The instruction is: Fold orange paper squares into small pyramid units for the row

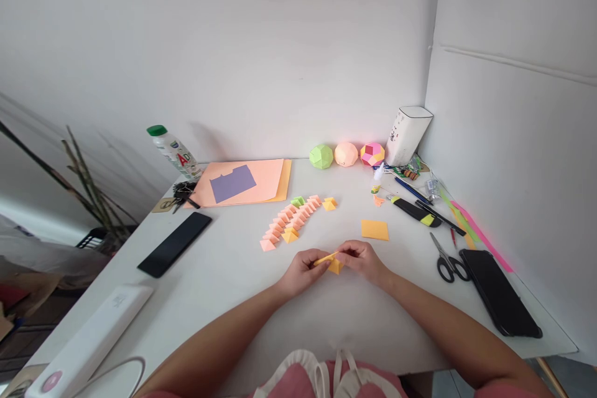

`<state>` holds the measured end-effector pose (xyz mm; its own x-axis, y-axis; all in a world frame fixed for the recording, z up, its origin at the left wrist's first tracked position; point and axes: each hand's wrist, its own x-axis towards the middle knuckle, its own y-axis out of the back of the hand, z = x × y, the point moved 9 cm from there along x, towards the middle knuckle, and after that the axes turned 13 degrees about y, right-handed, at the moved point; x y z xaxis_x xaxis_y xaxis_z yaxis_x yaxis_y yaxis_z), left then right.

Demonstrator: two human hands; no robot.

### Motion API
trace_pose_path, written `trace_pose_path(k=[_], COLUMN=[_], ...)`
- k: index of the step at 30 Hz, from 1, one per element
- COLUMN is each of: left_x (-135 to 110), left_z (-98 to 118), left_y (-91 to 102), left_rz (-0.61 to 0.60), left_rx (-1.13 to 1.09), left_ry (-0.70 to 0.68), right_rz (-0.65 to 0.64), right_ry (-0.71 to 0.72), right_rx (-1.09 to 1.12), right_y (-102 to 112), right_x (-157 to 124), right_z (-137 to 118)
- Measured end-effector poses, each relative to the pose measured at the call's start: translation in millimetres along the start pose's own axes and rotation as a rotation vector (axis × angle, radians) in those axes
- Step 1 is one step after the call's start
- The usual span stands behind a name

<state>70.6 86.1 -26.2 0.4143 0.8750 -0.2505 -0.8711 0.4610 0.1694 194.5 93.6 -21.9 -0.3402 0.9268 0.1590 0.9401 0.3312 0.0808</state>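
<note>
Between my hands, above the near middle of the table, is a folded yellow-orange paper piece (335, 267). My left hand (304, 270) pinches its left end with thumb and fingers. At its right end, my right hand (362, 260) grips it the same way. Fingers cover part of the folds. A flat yellow-orange paper stack (375, 230) lies just beyond my right hand. Beyond my left hand run rows of small folded peach paper units (293, 221), with a green one (297, 201) and a yellow one (290, 235) among them. Another yellow folded unit (329, 204) sits apart to their right.
Three paper balls (346, 155) stand by the wall, near a white box (408, 135). At right lie a cutter (413, 211), scissors (448, 259) and a black phone-like object (500, 292). Leftward are paper sheets (270, 181), a bottle (173, 152), a phone (175, 244) and a white device (91, 339).
</note>
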Motion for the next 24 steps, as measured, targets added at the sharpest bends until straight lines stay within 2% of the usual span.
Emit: trace_pose_path(k=[24], left_x=[0], left_z=[1], left_y=[0.1], left_rz=[0.011], left_rx=[0.025], left_ry=[-0.006], right_rz=[-0.021], right_ry=[0.054], right_rx=[-0.105], right_y=[0], right_x=[-3], right_z=[-11])
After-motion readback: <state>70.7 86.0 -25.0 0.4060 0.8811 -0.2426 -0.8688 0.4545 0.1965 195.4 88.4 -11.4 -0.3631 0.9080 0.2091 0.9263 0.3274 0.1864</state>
